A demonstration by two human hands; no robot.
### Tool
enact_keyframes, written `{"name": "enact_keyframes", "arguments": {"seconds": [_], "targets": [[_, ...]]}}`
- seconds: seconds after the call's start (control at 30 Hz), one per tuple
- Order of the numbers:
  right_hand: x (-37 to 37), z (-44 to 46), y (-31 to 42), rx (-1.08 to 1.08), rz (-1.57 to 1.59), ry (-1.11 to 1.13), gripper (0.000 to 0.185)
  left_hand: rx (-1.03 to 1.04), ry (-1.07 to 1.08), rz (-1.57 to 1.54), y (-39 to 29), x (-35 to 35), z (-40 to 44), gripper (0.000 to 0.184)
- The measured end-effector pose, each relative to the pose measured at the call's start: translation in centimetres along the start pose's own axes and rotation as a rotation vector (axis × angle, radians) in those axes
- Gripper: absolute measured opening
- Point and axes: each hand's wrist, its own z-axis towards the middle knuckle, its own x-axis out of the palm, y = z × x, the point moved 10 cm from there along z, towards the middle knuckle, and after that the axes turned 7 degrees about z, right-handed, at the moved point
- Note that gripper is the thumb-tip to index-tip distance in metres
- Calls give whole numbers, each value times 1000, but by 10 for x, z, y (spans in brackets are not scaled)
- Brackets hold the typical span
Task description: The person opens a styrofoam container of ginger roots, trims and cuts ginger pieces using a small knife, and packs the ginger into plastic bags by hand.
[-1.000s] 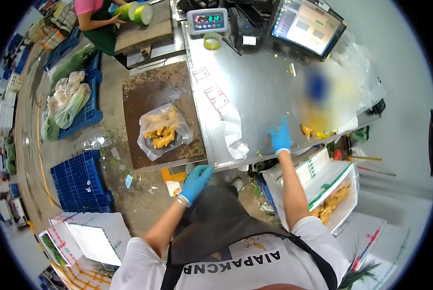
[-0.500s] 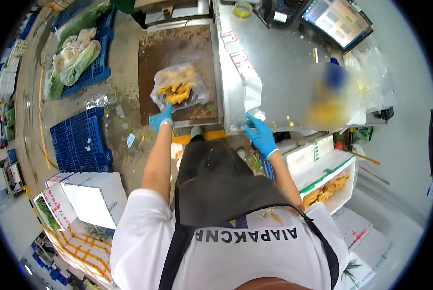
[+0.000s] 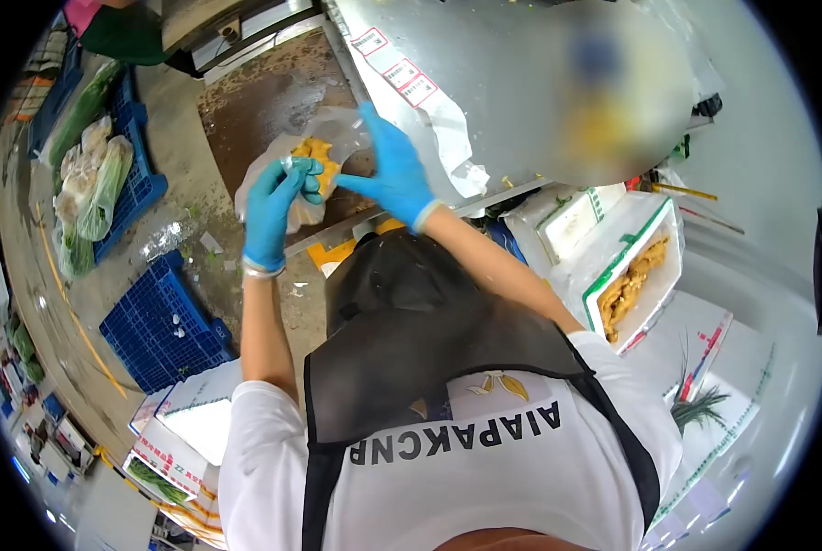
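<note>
A clear plastic bag (image 3: 342, 129) with pieces of ginger (image 3: 315, 152) inside lies on the brown, dirt-specked board (image 3: 236, 115). My left hand (image 3: 282, 204), in a blue glove, is closed with fingers pinching a gathered part of the bag at its near side. Beside the bag, to the right, my right hand (image 3: 388, 174) wears a blue glove too; its thumb and fingers are spread wide. The thumb tip comes close to the bag, and whether it touches cannot be made out.
A metal table (image 3: 512, 119) at right carries a strip of printed labels (image 3: 417, 89); part of it is blurred. A foam box (image 3: 673, 266) of ginger stands at lower right. Blue pallets (image 3: 158, 321) and bagged vegetables (image 3: 105, 188) are at left. Another person's sleeve (image 3: 80, 11) shows at top left.
My left hand has risen from the board's near edge and closed on the bag. My right hand has moved left from the metal table's edge to the bag. The view has turned.
</note>
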Motion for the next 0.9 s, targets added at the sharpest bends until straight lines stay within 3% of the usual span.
{"name": "enact_keyframes", "arguments": {"seconds": [0.03, 0.13, 0.17, 0.2, 0.3, 0.33, 0.43, 0.5, 0.53, 0.6, 0.7, 0.73, 0.83, 0.9], "targets": [[4, 14, 9, -66, -43, -29, 95, -1, 49, 49, -27, 12, -9, 25], [-1, 39, -19, -65, -508, -92, 87, 22, 13, 39, -85, 19, -41, 30], [-22, 48, -62, 102, -126, -72, 76, 32, 9, 0, -95, 16, -51, 33], [-37, 37, -121, 301, -71, -24, 58, 61, 49, -26, -103, 20, -58, 37], [-110, 5, -122, 491, -45, 332, 33, 66, 131, -142, -111, 44, -84, 51], [-118, -20, -94, 638, 381, 464, 32, 18, 145, -194, -109, 63, -91, 55], [-173, -48, -32, 636, 632, 331, 42, -153, 179, -256, -91, 116, -102, 63], [-189, -64, -40, 671, 751, 285, 33, -214, 219, -396, -85, 146, -95, 50], [-191, -67, -49, 694, 745, 272, 31, -223, 213, -344, -83, 159, -87, 60], [-196, -79, -72, 747, 731, 237, 27, -249, 199, -378, -64, 178, -65, 60], [-200, -79, -80, 293, 295, 270, 24, -163, 214, -410, -10, 206, -26, 58], [-205, -74, -47, 166, 276, 307, 28, -109, 220, -417, -4, 216, -17, 58], [-211, -94, -40, -78, 233, 389, 31, -163, 315, -86, 21, 247, -14, 56], [-219, -99, -63, 54, 426, 334, 33, -82, 370, -76, 25, 261, -16, 61]]}}
